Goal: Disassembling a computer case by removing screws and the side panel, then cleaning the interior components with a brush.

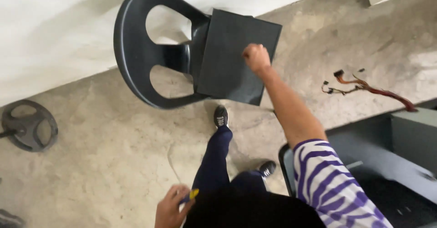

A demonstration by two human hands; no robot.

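the right hand is stretched forward, its fingers curled tight around the edge of a flat dark panel, which rests against the seat of a black plastic chair lying on the concrete floor. the left hand, low beside the leg, has its fingers closed around a small yellow-handled tool. loose wires lie well right of the right fingers.
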